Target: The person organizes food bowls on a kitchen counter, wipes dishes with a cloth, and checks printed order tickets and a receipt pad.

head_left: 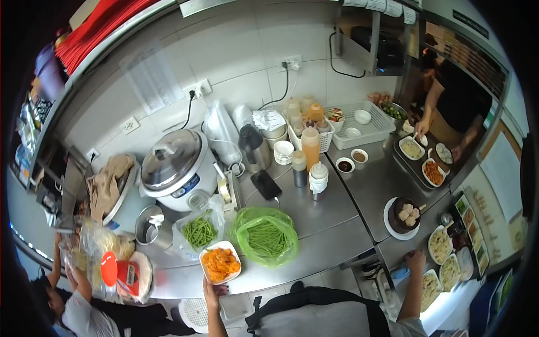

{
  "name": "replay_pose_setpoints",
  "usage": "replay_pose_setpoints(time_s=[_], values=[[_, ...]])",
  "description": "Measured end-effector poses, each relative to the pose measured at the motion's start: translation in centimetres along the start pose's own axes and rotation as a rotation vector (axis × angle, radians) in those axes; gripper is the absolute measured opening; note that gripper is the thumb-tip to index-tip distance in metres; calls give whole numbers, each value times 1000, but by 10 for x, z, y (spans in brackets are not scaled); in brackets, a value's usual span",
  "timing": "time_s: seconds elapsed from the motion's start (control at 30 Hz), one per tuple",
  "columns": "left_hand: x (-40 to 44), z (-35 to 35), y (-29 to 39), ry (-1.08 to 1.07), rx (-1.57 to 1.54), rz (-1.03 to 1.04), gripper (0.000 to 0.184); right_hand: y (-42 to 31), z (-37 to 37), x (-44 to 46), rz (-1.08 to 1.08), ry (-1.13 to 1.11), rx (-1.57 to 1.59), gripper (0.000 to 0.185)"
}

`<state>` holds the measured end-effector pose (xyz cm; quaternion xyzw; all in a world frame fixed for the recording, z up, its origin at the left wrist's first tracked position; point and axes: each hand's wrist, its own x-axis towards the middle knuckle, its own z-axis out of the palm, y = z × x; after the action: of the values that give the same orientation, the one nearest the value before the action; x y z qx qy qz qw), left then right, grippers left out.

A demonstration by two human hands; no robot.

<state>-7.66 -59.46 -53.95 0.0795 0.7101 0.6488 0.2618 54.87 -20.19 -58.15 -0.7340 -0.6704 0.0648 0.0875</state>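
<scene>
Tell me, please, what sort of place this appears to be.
Most likely a restaurant's working kitchen: there is a large lidded cooker on a steel counter, sauce bottles stand beside it, and plated dishes sit on a serving tray at the pass-through.

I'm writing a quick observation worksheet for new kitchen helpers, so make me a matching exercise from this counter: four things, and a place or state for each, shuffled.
Things
1. Orange food
2. Pale round pieces
3. Black phone
4. Large white cooker

Places and states
A. On the steel counter, with a white cable at one end
B. In a dark round container on a white plate
C. Covered by a shiny lid
D. In a white dish at the left hand

Right pairs: 1-D, 2-B, 3-A, 4-C
</scene>
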Motion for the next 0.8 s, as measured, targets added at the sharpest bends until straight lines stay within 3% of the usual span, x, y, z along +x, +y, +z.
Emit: replay_pose_setpoints(time_s=[0.03,0.1,0.2,0.27,0.3,0.37,0.43,0.5,0.53,0.63,0.73,0.8], values=[[-1,0,2,35,-55,-41,51,-2,0,-4,-2,66,6,28],[3,-8,1,192,57,78,49,-19,-14,-19,-13,196,14,25],[-4,6,33,480,358,418,37,-12,-3,-24,156,79,139,29],[-13,42,64,411,318,565,34,-33,-2,-27,61,-175,630,33],[-18,69,73,199,329,558,34,-97,-47,-49,118,-366,883,35],[-36,138,93,-226,356,531,36,-172,-53,-70,-56,-602,1121,36],[-65,211,125,-534,528,841,38,-262,-74,-104,6,-797,1323,34],[-67,251,114,-802,663,1021,33,-316,-78,-132,-171,-905,1409,34],[-60,256,107,-806,652,1013,31,-331,-79,-139,-224,-962,1380,36],[-48,263,101,-845,610,995,18,-346,-112,-142,-435,-672,993,38],[-55,250,92,-1035,624,631,18,-340,-112,-142,-488,-746,853,39],[-59,241,85,-1141,501,546,21,-332,-100,-142,-538,-795,767,37]])
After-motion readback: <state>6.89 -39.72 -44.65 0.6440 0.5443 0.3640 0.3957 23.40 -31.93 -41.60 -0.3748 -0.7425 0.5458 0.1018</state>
